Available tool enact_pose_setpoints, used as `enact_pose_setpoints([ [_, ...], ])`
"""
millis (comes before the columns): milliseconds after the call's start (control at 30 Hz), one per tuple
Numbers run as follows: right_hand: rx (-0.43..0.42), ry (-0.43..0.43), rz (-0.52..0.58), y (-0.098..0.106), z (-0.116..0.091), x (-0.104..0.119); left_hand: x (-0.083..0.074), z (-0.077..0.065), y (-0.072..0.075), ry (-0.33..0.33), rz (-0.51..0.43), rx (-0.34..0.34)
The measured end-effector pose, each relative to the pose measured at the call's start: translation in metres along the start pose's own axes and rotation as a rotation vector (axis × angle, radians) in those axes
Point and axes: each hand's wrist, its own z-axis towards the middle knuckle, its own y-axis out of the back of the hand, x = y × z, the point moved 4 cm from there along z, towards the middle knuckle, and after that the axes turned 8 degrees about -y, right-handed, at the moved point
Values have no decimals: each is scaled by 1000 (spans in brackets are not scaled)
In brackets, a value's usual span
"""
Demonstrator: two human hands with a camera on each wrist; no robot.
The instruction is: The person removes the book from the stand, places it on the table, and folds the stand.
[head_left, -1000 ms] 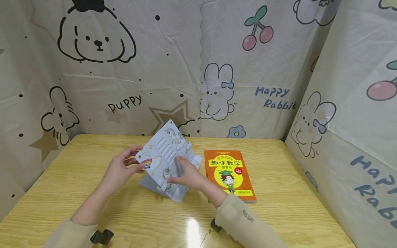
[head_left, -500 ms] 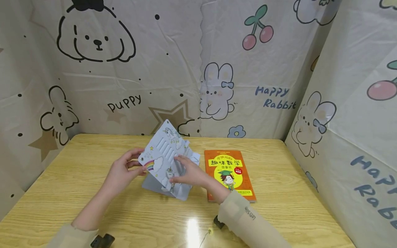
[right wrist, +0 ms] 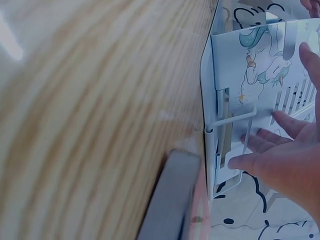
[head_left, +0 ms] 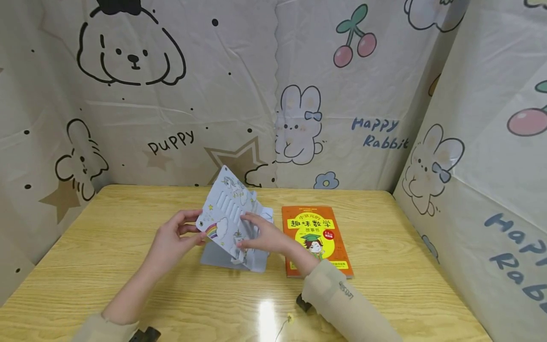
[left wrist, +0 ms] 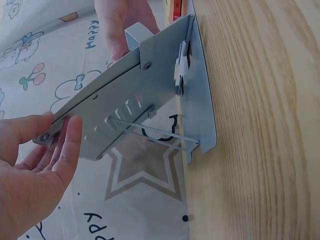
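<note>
The right grip [right wrist: 290, 157], a hand with spread fingers, lies across a unicorn-printed stand [right wrist: 232, 62]. A blurred grey object [right wrist: 170, 195] shows against the wood-grained desk [right wrist: 100, 100].

R hand [right wrist: 292, 162] cut off, R-wrist vw; book [head_left: 316, 223] pt hidden.

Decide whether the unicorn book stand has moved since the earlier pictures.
Yes: against the orange maths storybook, the unicorn book stand has turned, its near corner swinging right, its top corner left.

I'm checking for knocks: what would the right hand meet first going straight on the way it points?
Likely the unicorn-printed bookstand panel; the right hand touches it or sits just short, depth unclear.
</note>
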Motion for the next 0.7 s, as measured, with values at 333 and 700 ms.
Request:
enact_pose_setpoints([
  [333,38,52,15,2,6,-7,-6,-4,-8,-55,38,-30],
  [700,32,80,-1,2,5,-7,-11,-6,-12,-42,51,-35],
])
